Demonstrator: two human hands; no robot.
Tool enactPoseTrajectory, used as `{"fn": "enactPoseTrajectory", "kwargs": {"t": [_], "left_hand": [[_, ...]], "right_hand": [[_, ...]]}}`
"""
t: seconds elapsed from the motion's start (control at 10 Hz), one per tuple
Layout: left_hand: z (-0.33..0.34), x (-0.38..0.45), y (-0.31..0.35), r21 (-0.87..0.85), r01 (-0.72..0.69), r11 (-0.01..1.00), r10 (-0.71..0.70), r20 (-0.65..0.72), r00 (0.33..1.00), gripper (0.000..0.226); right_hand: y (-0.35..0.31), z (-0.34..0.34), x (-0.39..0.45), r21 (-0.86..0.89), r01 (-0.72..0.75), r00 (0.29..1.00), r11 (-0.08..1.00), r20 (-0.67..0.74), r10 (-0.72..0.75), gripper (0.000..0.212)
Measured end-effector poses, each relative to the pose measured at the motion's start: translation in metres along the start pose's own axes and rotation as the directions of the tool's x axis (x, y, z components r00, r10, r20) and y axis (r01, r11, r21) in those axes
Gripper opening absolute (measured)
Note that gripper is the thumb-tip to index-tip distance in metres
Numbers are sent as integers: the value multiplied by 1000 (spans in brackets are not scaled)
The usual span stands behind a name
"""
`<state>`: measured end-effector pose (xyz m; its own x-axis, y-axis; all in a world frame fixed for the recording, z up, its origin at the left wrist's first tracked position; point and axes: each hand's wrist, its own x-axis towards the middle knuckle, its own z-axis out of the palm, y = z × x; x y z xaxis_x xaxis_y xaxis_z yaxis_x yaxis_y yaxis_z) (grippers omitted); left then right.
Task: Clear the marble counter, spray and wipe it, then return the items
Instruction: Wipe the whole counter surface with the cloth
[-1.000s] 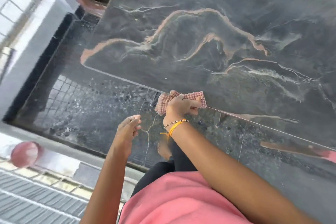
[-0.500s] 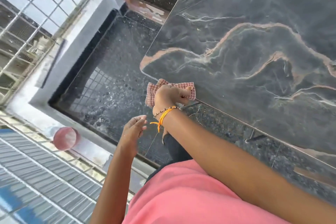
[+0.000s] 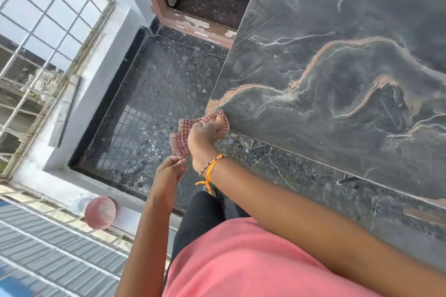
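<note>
Marble, dark grey with orange and white veins: the counter (image 3: 337, 67) fills the right of the head view, the only view I have. Nothing stands on the part I can see.

Right hand (image 3: 205, 134): fingers clenched round a red-checked cloth (image 3: 185, 132), bunched against the counter's near left corner. Part of the cloth hangs off the edge toward the floor. Orange thread and beads on that wrist.

Left hand (image 3: 169, 170): just below the cloth's dangling end, fingers loosely curled. They seem to touch or pinch the lower hem; blur there, so I cannot tell if it grips or only cups beneath.

Change over the last second: the cloth has run leftward along the front edge and now sits at the corner. The left hand has come up from idling below to meet the cloth. The camera has swung left too, bringing in the window grille (image 3: 36, 55) and door frame (image 3: 193, 24).

My reading: the wipe has reached the end of the slab, and the left hand is likely placed to catch sweepings or gather the cloth. Returning the items remains.

Pink bowl (image 3: 100, 212) on the ledge, lower left, well apart.
</note>
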<state>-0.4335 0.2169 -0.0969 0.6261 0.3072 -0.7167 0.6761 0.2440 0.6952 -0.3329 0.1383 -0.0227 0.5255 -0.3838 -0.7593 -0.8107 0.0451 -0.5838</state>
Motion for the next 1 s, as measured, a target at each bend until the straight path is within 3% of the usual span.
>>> {"fn": "enactPoseTrajectory", "kwargs": {"t": [0.1,0.2,0.3,0.4,0.5,0.6,0.8,1.0], "left_hand": [[-7,10,3,-20,52,998,-53,-22,998,25],[-10,21,20,26,32,999,-31,-32,999,34],[-9,26,42,121,-24,992,15,74,997,25],[-2,30,58,205,-106,973,82,126,989,22],[9,27,66,328,-208,921,152,188,970,23],[18,22,68,434,-324,841,219,274,936,25],[38,11,73,552,-552,625,315,469,825,22],[70,1,70,522,-776,354,414,657,630,18]], "right_hand": [[2,4,-4,-176,407,893,896,281,-351,52],[-9,2,-8,-36,623,683,782,512,-521,51],[-32,-4,-11,-228,794,587,563,529,-613,45],[-36,-7,6,-544,765,606,345,425,-672,43],[-14,-13,31,-762,646,595,41,469,-653,57],[7,-17,48,-789,610,530,-74,475,-702,59],[13,-38,64,-864,499,594,69,283,-754,60],[22,-105,88,-910,305,673,280,-2,-740,63]]}}
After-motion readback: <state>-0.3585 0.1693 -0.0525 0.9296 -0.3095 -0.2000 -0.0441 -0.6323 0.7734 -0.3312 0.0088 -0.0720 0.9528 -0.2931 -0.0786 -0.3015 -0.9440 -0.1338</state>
